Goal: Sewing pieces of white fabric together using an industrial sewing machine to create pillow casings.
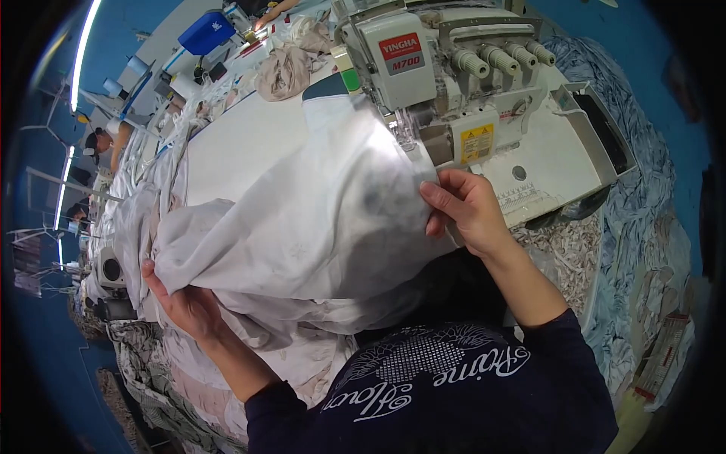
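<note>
A large piece of thin white fabric (302, 219) spreads across the table of a white overlock sewing machine (393, 68). Its far right edge runs under the lit needle area, beside the presser foot (407, 136). My right hand (470, 210) pinches the fabric's right edge between thumb and fingers, a little nearer to me than the foot. At the lower left, my left hand (185, 306) holds a fold of the same fabric. Part of its fingers is hidden under the cloth. From there the fabric hangs down in folds toward my lap.
Several tension knobs (503, 62) line the machine's top right. Fabric trimmings (563, 253) lie below its right side. Bluish-grey cloth (635, 181) is heaped at the right. A beige bundle (284, 73) lies on the table's far side. A person (110, 140) is at the far left.
</note>
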Motion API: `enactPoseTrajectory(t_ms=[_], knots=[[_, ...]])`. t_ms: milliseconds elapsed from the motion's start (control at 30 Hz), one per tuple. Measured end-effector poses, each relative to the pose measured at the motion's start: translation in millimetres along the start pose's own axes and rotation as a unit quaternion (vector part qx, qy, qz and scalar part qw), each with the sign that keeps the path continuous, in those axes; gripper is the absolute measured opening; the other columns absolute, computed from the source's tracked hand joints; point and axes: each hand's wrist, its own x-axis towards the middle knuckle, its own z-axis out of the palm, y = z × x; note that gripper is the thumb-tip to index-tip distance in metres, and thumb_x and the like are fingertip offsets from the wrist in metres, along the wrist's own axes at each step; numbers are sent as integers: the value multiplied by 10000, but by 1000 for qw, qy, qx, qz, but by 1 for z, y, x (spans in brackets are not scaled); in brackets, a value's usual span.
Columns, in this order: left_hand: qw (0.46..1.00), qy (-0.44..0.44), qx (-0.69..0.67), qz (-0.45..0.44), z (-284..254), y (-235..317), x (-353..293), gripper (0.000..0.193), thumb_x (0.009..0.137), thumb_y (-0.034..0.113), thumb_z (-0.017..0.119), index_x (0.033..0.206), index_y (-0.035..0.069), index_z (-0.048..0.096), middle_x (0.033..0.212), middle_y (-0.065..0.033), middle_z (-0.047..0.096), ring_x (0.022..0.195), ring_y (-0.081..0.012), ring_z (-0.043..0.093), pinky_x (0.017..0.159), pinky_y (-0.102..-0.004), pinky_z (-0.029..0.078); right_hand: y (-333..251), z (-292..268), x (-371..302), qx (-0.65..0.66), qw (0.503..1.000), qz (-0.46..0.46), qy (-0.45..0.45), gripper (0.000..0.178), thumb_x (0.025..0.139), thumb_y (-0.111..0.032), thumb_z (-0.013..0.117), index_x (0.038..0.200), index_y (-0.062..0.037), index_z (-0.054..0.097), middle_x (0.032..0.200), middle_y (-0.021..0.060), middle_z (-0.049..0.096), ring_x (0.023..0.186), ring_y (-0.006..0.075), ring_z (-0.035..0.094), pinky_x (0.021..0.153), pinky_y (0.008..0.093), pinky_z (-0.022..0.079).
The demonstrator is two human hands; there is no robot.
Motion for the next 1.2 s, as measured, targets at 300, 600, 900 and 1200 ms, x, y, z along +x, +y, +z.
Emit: enactPoseTrajectory(t_ms=[300,600,900,1200], knots=[[996,-72,-40,45,20,-2,54,285,919,36,439,1201,60,409,1219,-174,490,1142,-296,493,995,-441,390,-2,-1,1,4,1000,3,-5,191,870,-179,625,774,-28,559,639,21,563,464,101,559,445,209,448],[990,-87,-41,107,30,5,119,296,920,3,406,1216,21,393,1197,-187,503,1129,-288,501,1021,-422,370,-6,2,0,-21,1000,10,7,220,860,-195,643,740,-37,549,617,12,550,466,96,557,444,215,441],[985,-88,47,143,39,26,186,276,924,6,403,1198,26,386,1171,-197,516,1105,-288,521,1000,-420,407,-8,2,0,-29,999,26,11,212,854,-187,649,743,-32,556,611,16,563,472,95,559,448,218,437],[969,-83,136,187,61,54,244,332,871,4,397,1199,-15,349,1184,-231,502,1091,-323,533,973,-431,433,-7,-3,1,-7,999,27,-26,178,868,-174,627,771,-43,556,586,22,577,479,85,560,450,205,440]])
